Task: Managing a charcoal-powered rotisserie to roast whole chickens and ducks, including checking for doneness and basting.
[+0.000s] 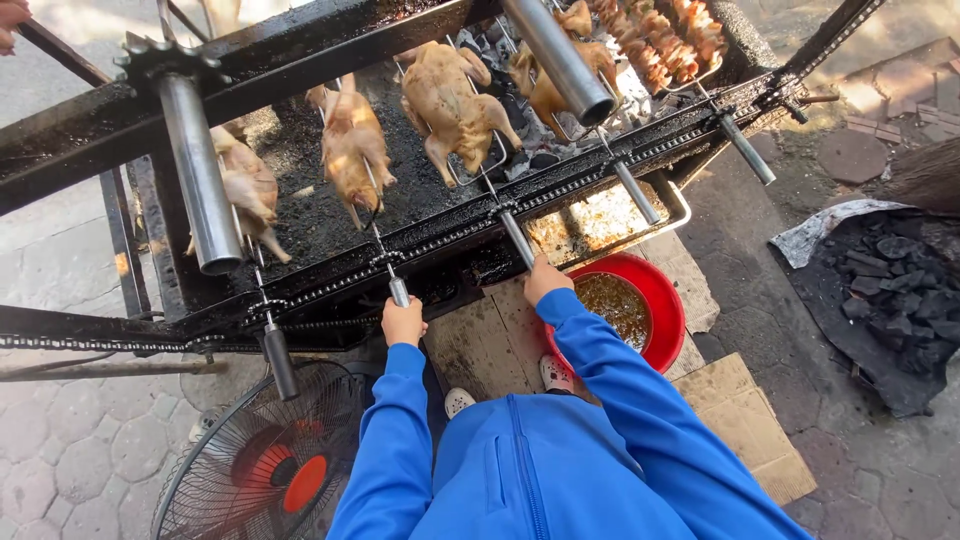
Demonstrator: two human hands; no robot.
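Outdoors, on grey paving stones, stands a long black charcoal grill with whole chickens on metal spits. My left hand is closed around the handle of one spit, at the near edge of the grill; this spit carries a golden chicken over the coals. My right hand grips the handle of the next spit, with a second chicken. Below the grill, beside my right sleeve, is a red bowl with brown sauce. An electric fan stands under the grill's near edge.

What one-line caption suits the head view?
Left hand and right hand each grip a spit handle of chickens over charcoal.
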